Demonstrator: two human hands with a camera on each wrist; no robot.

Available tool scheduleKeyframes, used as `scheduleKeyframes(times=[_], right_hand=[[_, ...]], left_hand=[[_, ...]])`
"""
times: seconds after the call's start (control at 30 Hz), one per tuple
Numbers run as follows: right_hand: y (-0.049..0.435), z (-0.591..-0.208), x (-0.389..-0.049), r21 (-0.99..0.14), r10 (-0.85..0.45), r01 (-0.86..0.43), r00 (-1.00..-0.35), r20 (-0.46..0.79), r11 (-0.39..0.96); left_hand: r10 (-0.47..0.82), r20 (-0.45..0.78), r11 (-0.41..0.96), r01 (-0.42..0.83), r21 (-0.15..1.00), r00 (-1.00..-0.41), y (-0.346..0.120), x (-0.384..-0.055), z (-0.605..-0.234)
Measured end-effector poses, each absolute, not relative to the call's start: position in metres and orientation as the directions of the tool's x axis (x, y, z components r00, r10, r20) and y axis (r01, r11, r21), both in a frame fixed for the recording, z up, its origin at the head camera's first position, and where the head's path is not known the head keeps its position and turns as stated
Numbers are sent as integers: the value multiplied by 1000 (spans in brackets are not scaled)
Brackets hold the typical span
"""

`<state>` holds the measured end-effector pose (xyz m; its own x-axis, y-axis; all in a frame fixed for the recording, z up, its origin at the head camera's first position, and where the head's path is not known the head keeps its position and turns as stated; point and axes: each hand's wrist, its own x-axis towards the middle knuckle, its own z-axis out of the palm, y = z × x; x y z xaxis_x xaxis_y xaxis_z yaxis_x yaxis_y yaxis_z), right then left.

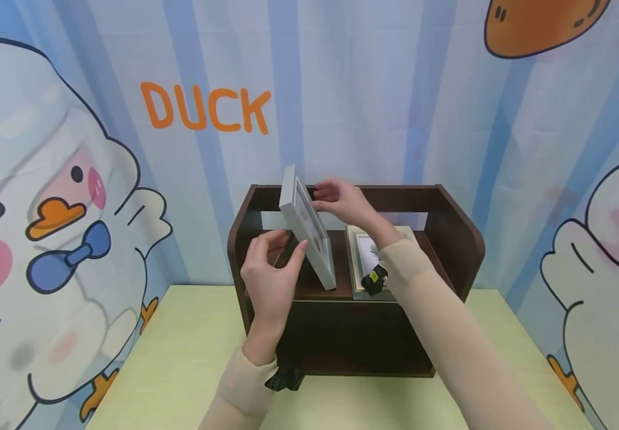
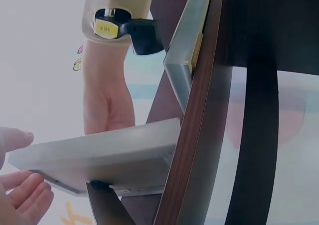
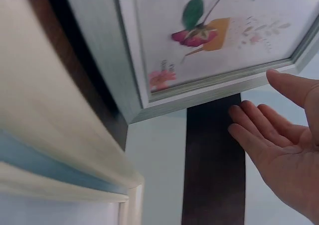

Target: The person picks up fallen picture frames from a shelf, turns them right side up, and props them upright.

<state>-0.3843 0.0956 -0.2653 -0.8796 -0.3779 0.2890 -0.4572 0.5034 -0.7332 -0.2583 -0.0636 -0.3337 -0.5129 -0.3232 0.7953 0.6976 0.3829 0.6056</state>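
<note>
A grey picture frame (image 1: 300,222) stands tilted on the upper shelf of a dark brown desktop rack (image 1: 460,245). In the right wrist view, a pressed rose and leaves (image 3: 197,36) show behind its glass. A dark support leg (image 2: 107,202) sticks out from its back in the left wrist view. My left hand (image 1: 270,278) is at its near side, thumb and fingers spread about the edge; contact is unclear. Beside its far side is my right hand (image 1: 348,206), fingers loosely bent, thumb close to the frame's edge. Neither hand grips it.
More picture frames (image 1: 354,263), one cream and one grey, lie stacked on the shelf's right, partly under the right forearm. The rack stands on a pale yellow-green table (image 1: 180,352). A striped curtain (image 1: 352,89) with duck prints hangs behind.
</note>
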Motion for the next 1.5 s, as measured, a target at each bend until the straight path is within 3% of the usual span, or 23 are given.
scheduleKeyframes(times=[0.4,0.77,1.5], right_hand=[[90,-270,-386,-716,-432,-382,-893,124,584],[91,-271,-391,-760,-473,-377,-875,104,529],[103,-272,-395,-772,-527,-378,-847,66,511]], left_hand=[[-300,805,468,656,592,-512,-53,-266,-333],[-308,786,515,600,612,-536,-47,-273,-336],[-299,820,537,625,567,-487,-65,-273,-338]])
